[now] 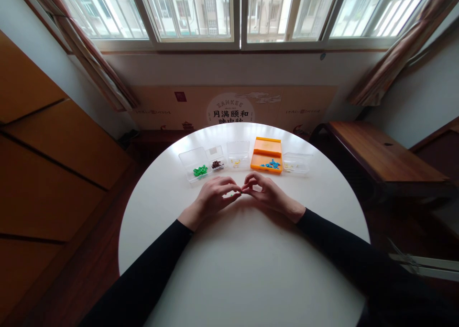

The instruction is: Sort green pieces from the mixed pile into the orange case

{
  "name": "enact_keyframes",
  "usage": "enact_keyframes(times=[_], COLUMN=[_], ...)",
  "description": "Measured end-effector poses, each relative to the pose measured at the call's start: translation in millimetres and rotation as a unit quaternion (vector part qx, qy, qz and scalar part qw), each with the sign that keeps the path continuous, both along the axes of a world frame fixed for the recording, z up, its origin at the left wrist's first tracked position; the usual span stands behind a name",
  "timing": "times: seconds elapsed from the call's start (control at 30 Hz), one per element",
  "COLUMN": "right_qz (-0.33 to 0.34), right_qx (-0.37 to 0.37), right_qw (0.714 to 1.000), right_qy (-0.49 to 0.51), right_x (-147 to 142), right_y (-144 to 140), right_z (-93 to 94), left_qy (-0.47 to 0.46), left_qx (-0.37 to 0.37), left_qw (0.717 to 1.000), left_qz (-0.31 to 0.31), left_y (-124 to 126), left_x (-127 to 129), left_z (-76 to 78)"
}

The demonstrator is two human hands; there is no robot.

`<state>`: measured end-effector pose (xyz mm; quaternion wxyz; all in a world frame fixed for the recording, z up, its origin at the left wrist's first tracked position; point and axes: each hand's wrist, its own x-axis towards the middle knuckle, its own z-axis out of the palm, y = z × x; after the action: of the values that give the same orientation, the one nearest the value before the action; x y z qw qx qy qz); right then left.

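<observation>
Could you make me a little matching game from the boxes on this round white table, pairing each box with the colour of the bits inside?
Column one:
1. Far-left clear box
2. Small clear box next to it
3. Orange box

Column two:
A. Blue pieces
B. Green pieces
C. Dark brown pieces

Pairs: 1-B, 2-C, 3-A.
</observation>
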<state>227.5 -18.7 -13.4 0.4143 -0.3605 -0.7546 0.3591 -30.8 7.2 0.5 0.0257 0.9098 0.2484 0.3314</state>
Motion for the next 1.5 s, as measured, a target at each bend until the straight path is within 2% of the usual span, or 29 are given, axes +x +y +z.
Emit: enact_keyframes(times=[0.2,0.43,0.63,0.73,0.83,0.97,1.07,1.27,1.5], right_qz=[-0.011,-0.035,-0.046,-0.071,-0.098,-0.12,-0.121,-0.124,-0.123], right_qx=[0.014,0.076,0.112,0.15,0.169,0.173,0.167,0.166,0.172], right_qw=[1.0,0.996,0.989,0.979,0.97,0.964,0.964,0.963,0.961], right_qy=[-0.002,-0.039,-0.087,-0.117,-0.143,-0.165,-0.165,-0.173,-0.178], right_x=[0.7,1.0,2.7,3.2,3.8,5.2,6.1,5.2,3.8], right_y=[2.1,3.7,2.1,3.5,5.4,7.1,7.4,6.5,7.0], right_z=[-2.0,-3.5,-0.6,-2.2,-5.4,-9.1,-10.5,-10.5,-10.8], left_qy=[-0.017,-0.09,-0.127,-0.118,-0.095,-0.081,-0.076,-0.067,-0.054], left_qx=[-0.028,-0.069,-0.084,-0.073,-0.035,0.017,0.02,-0.007,-0.023], left_qw=[0.999,0.989,0.982,0.98,0.974,0.951,0.935,0.921,0.913], left_qz=[-0.001,0.097,0.115,0.142,0.203,0.297,0.347,0.385,0.403], left_y=[-0.4,2.7,3.7,3.6,5.4,11.7,17.6,26.9,26.0], left_x=[0.2,-2.0,-4.8,-5.5,-8.2,-18.4,-30.2,-48.9,-47.2], left_z=[-1.5,-0.3,-0.2,-0.2,1.7,4.7,4.8,0.5,0.1])
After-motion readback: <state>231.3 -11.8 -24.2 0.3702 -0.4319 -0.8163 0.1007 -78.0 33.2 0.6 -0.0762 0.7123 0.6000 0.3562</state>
